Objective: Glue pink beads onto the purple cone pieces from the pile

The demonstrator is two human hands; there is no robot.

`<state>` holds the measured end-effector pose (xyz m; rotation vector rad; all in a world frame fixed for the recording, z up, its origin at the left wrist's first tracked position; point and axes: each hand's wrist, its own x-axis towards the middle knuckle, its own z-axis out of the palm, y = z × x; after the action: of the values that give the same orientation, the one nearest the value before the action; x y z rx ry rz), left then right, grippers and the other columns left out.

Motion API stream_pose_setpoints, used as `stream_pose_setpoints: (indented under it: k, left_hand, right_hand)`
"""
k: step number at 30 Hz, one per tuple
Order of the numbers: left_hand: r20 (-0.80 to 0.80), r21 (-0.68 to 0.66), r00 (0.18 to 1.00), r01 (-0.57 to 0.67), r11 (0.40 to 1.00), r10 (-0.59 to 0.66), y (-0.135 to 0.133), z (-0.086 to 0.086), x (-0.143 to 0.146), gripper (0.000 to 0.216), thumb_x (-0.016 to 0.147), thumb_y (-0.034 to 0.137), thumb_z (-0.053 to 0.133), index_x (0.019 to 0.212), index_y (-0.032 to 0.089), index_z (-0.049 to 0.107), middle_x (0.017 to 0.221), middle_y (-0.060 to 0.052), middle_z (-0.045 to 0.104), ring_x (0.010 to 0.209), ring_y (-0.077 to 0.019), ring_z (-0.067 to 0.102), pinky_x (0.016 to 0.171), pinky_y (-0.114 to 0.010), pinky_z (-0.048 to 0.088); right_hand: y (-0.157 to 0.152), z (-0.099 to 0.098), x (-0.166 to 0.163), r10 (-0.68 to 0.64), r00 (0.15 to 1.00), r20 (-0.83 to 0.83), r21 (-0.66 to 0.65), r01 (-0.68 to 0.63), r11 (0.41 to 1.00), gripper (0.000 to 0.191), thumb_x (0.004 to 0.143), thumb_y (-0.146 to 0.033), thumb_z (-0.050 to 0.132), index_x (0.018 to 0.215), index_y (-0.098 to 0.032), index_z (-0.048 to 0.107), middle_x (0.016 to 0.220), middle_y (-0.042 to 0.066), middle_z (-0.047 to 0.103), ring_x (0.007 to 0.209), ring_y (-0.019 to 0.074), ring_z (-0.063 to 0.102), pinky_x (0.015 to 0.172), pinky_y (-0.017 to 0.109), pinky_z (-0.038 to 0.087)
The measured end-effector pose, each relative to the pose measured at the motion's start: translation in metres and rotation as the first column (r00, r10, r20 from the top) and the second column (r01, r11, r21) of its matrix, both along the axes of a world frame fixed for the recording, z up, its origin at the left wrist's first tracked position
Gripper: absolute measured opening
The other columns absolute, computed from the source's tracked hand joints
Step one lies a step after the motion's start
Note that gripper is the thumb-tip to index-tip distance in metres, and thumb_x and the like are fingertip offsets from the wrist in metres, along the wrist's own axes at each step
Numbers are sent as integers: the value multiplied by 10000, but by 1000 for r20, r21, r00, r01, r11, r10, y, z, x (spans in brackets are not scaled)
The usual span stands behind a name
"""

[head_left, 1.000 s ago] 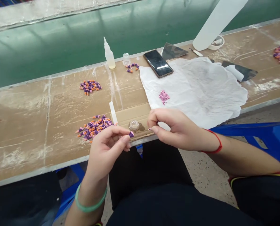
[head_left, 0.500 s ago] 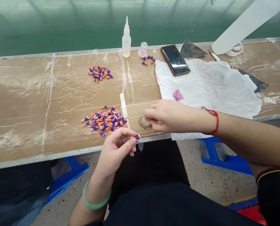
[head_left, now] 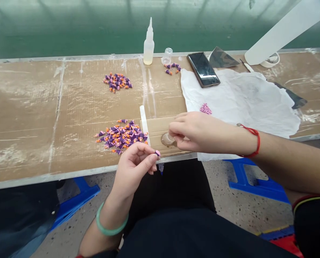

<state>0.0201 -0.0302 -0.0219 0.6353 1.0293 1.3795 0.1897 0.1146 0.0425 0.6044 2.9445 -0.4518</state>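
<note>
My left hand pinches a tiny purple figurine between thumb and fingertips, its pink end facing up toward me. Just past it, my right hand has its fingers closed over a small clear round dish on a cardboard piece. Whatever those fingertips may hold is hidden. Left of the cardboard lies a large pile of purple, pink and orange figurines. A white strip stands between pile and dish. Small pink pieces form a heap beyond my right hand.
A smaller figurine pile sits further back. Along the far edge stand a dropper bottle and a clear cap. A phone rests on white paper. A tape roll lies at the back right.
The held figurine has turned so that its pink end shows more. My right hand stays by the dish, with slightly more of the dish visible. The whole view has shifted a little.
</note>
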Motion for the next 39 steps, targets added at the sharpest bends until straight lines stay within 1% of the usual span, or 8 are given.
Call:
stream_pose_setpoints:
  k: [3,6,8,9,13,18,33,39]
  left_hand:
    - [11,36,997,-70,997,70,1,6,4,136,751,233,871,801,197,750,736,11,768,516,-65,665,473,-115,542]
    - [-2,105,995,-101,989,102,1,12,10,100,748,193,868,798,205,783,759,-3,793,551,-86,707,524,-133,583]
    - [-14,140,994,-102,985,105,0,15,13,89,762,164,854,814,214,801,775,-6,802,574,-92,725,554,-138,599]
    - [-19,155,994,-101,983,105,0,17,15,93,768,150,846,820,217,807,778,-5,803,579,-93,728,561,-138,602]
    - [-31,180,995,-89,980,96,-2,21,20,102,776,120,834,811,214,815,758,-3,798,576,-94,727,568,-147,609]
    - [-36,160,994,-96,982,103,-3,23,22,103,770,133,844,807,224,817,741,5,787,578,-96,719,572,-163,612]
    - [-99,167,987,-111,980,128,-2,27,25,85,752,193,870,800,208,802,745,-6,780,579,-109,719,551,-179,603]
    - [-127,175,983,-111,978,135,-2,29,26,83,751,204,870,788,197,796,718,-15,772,567,-121,710,546,-201,605]
  right_hand:
    - [-7,4,7,-166,972,-167,-274,115,955,148,838,-202,511,691,-199,494,630,2,549,596,130,468,586,261,344]
    - [-20,9,11,-361,915,-179,-666,157,729,119,884,-238,515,772,-198,524,788,36,674,743,148,624,657,251,454]
    - [-28,12,12,-415,898,-147,-796,142,589,131,900,-243,518,775,-200,512,812,38,673,796,153,644,692,254,485]
    - [-31,14,12,-422,894,-148,-818,129,561,137,897,-240,526,768,-200,505,779,25,650,763,143,627,679,247,482]
    - [-37,18,13,-401,897,-183,-817,88,569,122,876,-199,532,761,-194,495,677,-30,574,598,85,488,552,203,391]
    - [-39,19,14,-380,900,-213,-812,53,581,89,871,-171,522,783,-180,520,681,-29,614,563,71,466,501,198,328]
    - [-41,16,17,-325,880,-347,-673,8,740,99,857,-118,531,784,-177,563,701,-20,676,585,69,529,533,181,392]
    - [-43,14,19,-315,866,-388,-644,-10,765,115,865,-123,537,765,-180,548,721,-9,675,624,76,557,569,181,430]
